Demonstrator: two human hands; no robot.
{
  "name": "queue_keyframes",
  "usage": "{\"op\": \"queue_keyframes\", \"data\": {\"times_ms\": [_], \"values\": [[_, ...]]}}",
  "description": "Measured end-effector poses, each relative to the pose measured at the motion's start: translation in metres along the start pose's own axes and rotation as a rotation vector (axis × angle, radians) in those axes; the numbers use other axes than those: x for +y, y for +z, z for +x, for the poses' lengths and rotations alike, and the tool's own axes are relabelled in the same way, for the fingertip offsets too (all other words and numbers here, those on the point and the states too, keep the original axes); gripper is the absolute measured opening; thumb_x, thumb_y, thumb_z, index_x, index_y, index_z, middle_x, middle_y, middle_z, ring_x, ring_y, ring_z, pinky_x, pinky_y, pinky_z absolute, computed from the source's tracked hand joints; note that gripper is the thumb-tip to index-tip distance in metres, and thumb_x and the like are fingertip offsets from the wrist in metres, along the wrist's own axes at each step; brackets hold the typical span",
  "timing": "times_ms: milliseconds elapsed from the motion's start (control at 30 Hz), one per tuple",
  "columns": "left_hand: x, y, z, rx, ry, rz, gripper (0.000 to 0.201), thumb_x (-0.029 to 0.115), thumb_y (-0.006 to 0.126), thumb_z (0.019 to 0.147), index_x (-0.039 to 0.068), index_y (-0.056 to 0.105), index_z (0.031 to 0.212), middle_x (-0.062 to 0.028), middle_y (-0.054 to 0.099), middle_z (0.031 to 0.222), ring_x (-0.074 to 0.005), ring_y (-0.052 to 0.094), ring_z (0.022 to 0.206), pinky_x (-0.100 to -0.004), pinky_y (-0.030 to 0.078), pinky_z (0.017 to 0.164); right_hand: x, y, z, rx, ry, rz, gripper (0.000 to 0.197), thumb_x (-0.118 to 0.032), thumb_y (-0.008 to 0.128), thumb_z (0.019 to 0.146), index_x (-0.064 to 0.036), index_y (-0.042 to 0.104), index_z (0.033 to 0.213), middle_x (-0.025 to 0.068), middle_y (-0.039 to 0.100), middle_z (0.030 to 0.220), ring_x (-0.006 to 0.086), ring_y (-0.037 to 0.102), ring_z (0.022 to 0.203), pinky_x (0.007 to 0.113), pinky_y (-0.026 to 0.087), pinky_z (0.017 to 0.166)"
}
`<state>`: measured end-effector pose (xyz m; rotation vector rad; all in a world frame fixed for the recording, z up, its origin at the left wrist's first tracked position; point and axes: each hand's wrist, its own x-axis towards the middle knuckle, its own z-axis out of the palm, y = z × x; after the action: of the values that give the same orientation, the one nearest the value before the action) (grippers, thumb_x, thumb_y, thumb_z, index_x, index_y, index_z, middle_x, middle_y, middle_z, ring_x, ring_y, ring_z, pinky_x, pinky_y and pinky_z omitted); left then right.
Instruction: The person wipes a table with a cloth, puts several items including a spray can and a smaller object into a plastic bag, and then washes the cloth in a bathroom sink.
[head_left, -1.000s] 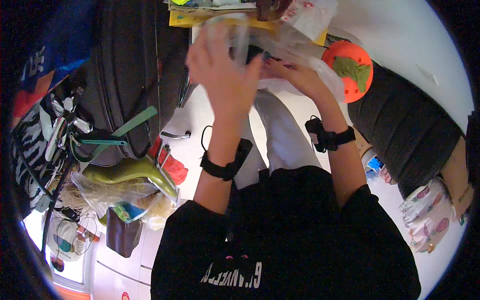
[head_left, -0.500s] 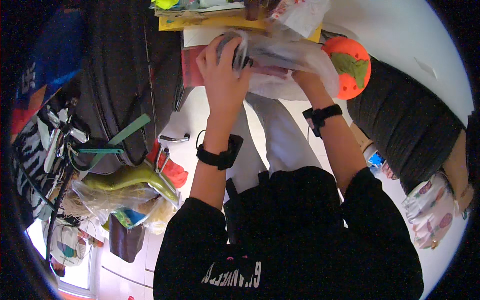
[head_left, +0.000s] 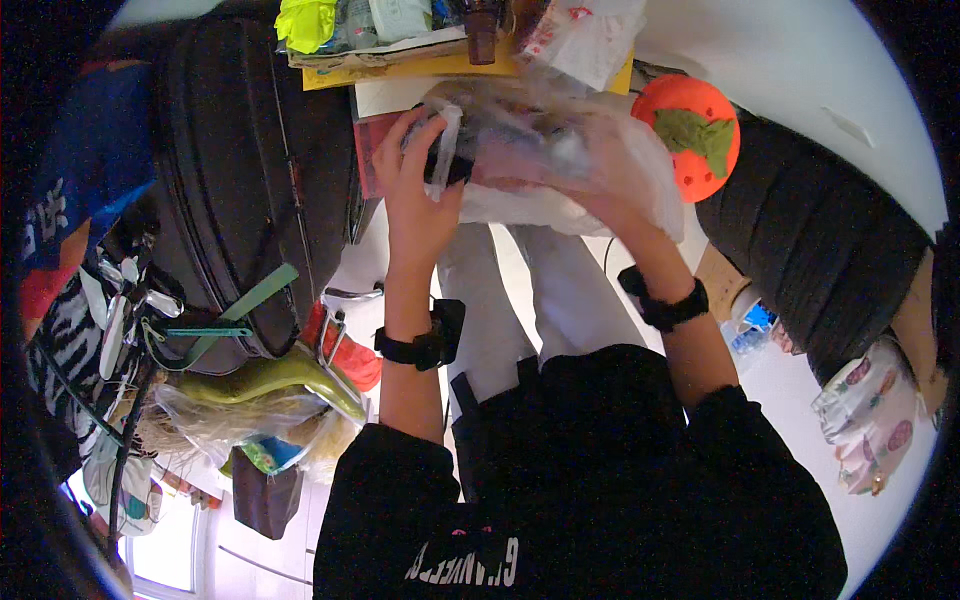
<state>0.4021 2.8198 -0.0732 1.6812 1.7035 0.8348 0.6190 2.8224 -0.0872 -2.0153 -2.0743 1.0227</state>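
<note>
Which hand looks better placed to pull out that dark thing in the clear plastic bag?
Probably the left hand: its fingers already pinch the dark item at the clear plastic bag's open edge. The right hand is spread against the bag, steadying it.

The right hand (head_left: 610,165) is veiled inside the clear plastic bag (head_left: 560,160), its contents blurred.

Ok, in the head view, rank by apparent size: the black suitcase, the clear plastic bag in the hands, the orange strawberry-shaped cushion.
1. black suitcase, clearly largest.
2. clear plastic bag, held by the left hand and right hand.
3. orange cushion, smallest; the bag partly overlaps it, so its full extent is unsure.
</note>
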Motion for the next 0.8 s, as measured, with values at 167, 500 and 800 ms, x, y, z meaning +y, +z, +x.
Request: {"op": "queue_keyframes", "data": {"times_ms": [167, 500, 800], "values": [[-0.010, -0.002, 0.002, -0.023, 0.019, -0.050, 0.067, -0.008, 0.060, 0.054, 0.010, 0.046, 0.116, -0.0121, 0.041, 0.122, -0.0328, 0.036, 0.114, -0.0396, 0.029, 0.097, -0.047, 0.026, 0.001, 0.123, -0.070, 0.227, 0.071, -0.045, 0.066, 0.067, 0.0000, 0.041, 0.116, 0.0199, 0.049, 0.109, 0.0353, 0.049, 0.101, 0.039, 0.039, 0.085], [-0.003, 0.004, 0.024, -0.049, 0.060, -0.003, 0.071, -0.006, 0.063, 0.051, 0.012, 0.046, 0.117, -0.0119, 0.043, 0.120, -0.0312, 0.038, 0.111, -0.0372, 0.028, 0.095, -0.053, 0.026, 0.014, -0.011, 0.034, 0.225, 0.069, -0.042, 0.070, 0.066, -0.0037, 0.044, 0.116, 0.0177, 0.051, 0.108, 0.0322, 0.052, 0.097, 0.037, 0.041, 0.082], [-0.019, 0.008, 0.028, -0.011, -0.026, -0.172, 0.074, 0.004, 0.069, 0.049, 0.007, 0.045, 0.119, -0.0119, 0.051, 0.113, -0.0289, 0.046, 0.106, -0.0356, 0.033, 0.093, -0.039, 0.001, 0.022, -0.224, -0.011, 0.187, 0.067, -0.032, 0.072, 0.067, -0.0048, 0.043, 0.121, 0.0144, 0.050, 0.115, 0.0302, 0.050, 0.103, 0.037, 0.039, 0.088]]}}
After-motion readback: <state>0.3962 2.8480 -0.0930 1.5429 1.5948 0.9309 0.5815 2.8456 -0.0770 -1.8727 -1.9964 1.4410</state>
